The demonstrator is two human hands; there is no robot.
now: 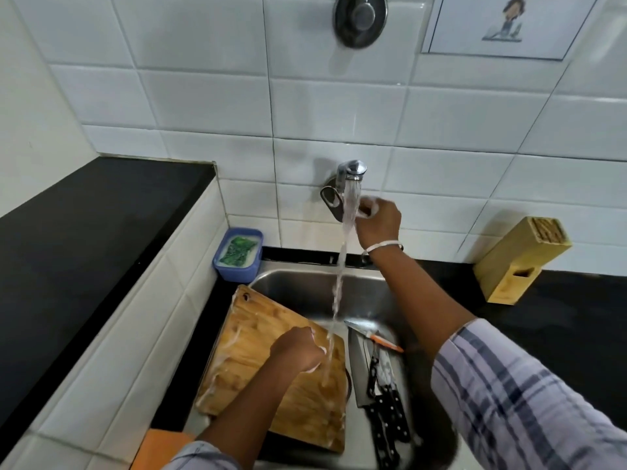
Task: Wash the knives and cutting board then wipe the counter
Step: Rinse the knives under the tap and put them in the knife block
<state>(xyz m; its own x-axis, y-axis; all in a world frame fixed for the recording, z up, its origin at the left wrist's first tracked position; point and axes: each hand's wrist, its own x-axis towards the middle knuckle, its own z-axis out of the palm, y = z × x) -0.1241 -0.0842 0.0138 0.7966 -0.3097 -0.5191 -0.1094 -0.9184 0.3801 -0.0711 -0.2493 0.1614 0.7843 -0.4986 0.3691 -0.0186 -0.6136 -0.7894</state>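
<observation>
Rectangular wooden cutting board (pixel 251 361). Leans at a slant in the left half of the stainless steel sink (pixel 305 283), streaked with white suds, lower edge down in the basin. Takes the stream of water (pixel 339 273) near its upper right edge.

Left hand (pixel 298 347), sudsy. Rests on the board's upper face inside the sink, right at the stream, fingers curled; cannot tell whether anything is gripped.

Knives in the right half of the sink, just beside the board: a broad steel cleaver (pixel 358 364), several black-handled knives (pixel 386 418) piled alongside it, a small orange-handled knife (pixel 383 342) lying across their tips.

Right hand (pixel 376 222). Hangs above the sink's back rim, just beside the chrome wall tap (pixel 353 169), foamy fingers curled; hard to tell if closed on anything.

Blue plastic tub (pixel 237 254) at the sink's back left corner. Holds a green scrubber in soapy water.

Wooden knife block (pixel 519 259) right of the sink on the black counter (pixel 559 327), against white tiles.

Orange cloth (pixel 159 446) at the sink's front left corner.
</observation>
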